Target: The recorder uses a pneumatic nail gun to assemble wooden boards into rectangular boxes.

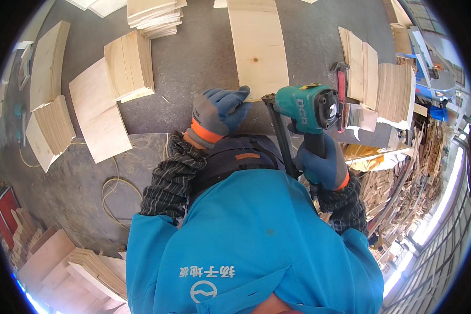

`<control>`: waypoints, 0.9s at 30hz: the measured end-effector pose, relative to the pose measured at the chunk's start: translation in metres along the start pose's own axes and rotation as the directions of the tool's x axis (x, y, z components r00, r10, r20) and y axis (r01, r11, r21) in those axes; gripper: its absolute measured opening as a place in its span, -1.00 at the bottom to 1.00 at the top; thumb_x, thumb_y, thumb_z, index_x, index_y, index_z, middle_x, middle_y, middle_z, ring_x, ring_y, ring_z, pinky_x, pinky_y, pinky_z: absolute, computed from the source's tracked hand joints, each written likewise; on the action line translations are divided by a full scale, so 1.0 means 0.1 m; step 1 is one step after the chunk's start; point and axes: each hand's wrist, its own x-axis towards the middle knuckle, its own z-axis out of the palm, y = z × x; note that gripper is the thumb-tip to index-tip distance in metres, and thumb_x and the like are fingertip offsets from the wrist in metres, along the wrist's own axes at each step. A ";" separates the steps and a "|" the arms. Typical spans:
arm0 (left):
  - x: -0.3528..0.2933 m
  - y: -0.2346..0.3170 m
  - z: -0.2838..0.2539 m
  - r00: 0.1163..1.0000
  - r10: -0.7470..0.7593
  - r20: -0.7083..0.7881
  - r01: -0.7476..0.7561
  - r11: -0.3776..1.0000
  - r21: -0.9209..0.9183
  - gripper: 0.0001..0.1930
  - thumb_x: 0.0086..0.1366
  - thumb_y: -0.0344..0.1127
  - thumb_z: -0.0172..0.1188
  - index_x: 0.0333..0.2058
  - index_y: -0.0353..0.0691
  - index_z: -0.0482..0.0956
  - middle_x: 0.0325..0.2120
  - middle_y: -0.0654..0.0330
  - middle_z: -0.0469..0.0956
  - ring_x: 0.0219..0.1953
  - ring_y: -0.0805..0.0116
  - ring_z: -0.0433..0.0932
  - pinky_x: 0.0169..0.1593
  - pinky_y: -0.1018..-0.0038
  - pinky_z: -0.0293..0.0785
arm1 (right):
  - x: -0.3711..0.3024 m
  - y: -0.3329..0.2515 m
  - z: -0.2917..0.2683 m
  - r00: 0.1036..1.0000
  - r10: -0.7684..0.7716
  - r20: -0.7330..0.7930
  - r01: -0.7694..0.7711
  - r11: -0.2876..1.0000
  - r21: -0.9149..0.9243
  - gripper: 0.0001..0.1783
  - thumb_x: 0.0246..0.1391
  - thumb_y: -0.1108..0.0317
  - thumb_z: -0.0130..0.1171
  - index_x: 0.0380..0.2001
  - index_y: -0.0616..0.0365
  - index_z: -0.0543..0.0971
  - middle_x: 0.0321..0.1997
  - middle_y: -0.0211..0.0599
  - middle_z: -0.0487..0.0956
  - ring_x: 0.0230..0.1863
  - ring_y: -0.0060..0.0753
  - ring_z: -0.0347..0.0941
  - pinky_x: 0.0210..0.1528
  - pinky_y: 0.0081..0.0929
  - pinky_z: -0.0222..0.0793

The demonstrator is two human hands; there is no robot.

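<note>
My right hand (322,165), in a blue and grey glove with an orange cuff, is wrapped round the grip of a teal and black nail gun (301,107). The gun's nose (268,98) is at the near right corner of a long, pale wooden board (256,52), and its dark magazine slants back toward my body. My left hand (220,112), gloved alike, is by the board's near left corner. Its fingers are bent together, and whatever they may hold is hidden. The board lies lengthwise on a dark worktable (199,68).
Left on the table are stacked panels (131,63) and a sheet (97,104) overhanging its edge. To the right lie more panel stacks (392,91) and a red-handled hammer-like tool (341,94). Wood scraps (403,178) are heaped beyond. A yellowish hose (110,193) coils on the floor.
</note>
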 end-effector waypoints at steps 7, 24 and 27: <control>-0.01 0.00 0.01 1.000 -0.002 0.000 0.002 1.000 0.022 -0.66 0.16 -0.30 0.52 -0.06 -0.14 0.78 -0.34 0.16 0.78 -0.35 0.12 0.74 -0.23 0.24 0.64 | 0.01 0.06 0.01 0.997 -0.069 -0.028 0.067 0.996 -0.056 -0.57 0.13 0.37 0.27 0.08 0.26 0.63 -0.36 -0.39 0.62 -0.36 -0.58 0.51 -0.27 -0.42 0.49; -0.01 0.02 -0.02 0.998 -0.040 0.045 0.039 0.999 0.014 -0.62 0.09 -0.34 0.59 -0.08 -0.19 0.80 -0.26 0.09 0.81 -0.28 0.11 0.81 -0.17 0.28 0.69 | 0.01 0.08 -0.06 1.000 -0.006 -0.020 0.006 1.000 0.004 -0.60 0.14 0.36 0.29 0.05 0.27 0.63 -0.37 -0.42 0.61 -0.36 -0.59 0.51 -0.28 -0.43 0.47; -0.01 0.01 -0.02 0.998 -0.039 0.049 0.038 0.999 0.015 -0.62 0.09 -0.34 0.59 -0.07 -0.19 0.80 -0.26 0.09 0.82 -0.28 0.11 0.81 -0.16 0.28 0.69 | 0.02 0.06 -0.04 1.000 -0.007 -0.016 0.006 0.999 -0.032 -0.47 0.11 0.35 0.26 0.16 0.32 0.58 -0.40 -0.39 0.60 -0.38 -0.56 0.52 -0.28 -0.46 0.45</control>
